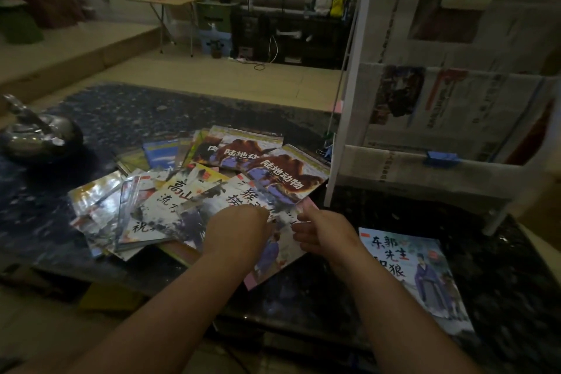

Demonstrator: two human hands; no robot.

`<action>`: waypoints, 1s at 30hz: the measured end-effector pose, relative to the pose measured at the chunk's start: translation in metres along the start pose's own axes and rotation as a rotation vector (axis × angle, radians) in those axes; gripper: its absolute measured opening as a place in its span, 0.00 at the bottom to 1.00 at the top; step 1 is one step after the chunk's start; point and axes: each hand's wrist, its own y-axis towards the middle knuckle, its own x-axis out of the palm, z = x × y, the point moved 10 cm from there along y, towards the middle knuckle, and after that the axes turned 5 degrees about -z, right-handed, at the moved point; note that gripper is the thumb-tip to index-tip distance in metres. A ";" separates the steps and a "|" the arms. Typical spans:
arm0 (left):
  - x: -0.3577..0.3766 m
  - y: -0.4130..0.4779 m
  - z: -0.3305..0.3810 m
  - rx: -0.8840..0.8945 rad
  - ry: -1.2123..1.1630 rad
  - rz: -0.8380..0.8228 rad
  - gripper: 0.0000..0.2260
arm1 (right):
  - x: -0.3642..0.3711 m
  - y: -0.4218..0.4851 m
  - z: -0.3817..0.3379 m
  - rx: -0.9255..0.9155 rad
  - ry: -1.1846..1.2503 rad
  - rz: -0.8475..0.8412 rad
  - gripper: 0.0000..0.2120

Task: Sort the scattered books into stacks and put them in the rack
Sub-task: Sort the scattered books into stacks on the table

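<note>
Pink card edges the thin book (274,255) at lower centre of the frame, and both hands are on it. Right hand (323,235): the fingers (299,234) are curled together and pinch the book's right edge. Left hand (239,229): the back of the hand faces the camera, the fingers bend down onto the cover, and their tips are hidden. Whether they grip or only press cannot be told. The cover shows a figure in purple and lies tilted, with one corner pointing toward the bottom of the frame.

The thin book lies at the near edge of a pile of books (194,188), which spreads in a loose fan across the centre of the frame. The covers overlap at many angles. Two matching covers with a brown animal lie at the pile's upper right. A single book (416,276), with red and black characters and a purple-robed figure, lies flat at lower right, apart from the pile.

All books rest on a dark marbled table (121,118). The rack (348,118), a white frame, stands on the table at upper right, just beside the pile. Folded newspapers (473,106) hang over its tiers, and a blue clip (440,158) is fixed to a lower one. A shiny metal ornament (36,133) sits at the left of the frame.
</note>
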 end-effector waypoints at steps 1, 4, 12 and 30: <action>-0.002 -0.003 0.005 0.021 0.017 0.012 0.10 | 0.001 -0.001 0.000 0.013 0.028 -0.022 0.16; 0.000 -0.010 0.024 0.091 0.004 -0.020 0.12 | 0.007 -0.003 0.000 0.013 0.110 -0.070 0.11; 0.010 -0.006 0.024 0.090 -0.265 -0.060 0.19 | -0.030 -0.006 -0.015 -0.082 -0.082 0.178 0.10; 0.046 0.011 0.006 -0.387 -1.366 -0.068 0.06 | -0.140 -0.017 -0.006 -0.132 0.130 0.493 0.14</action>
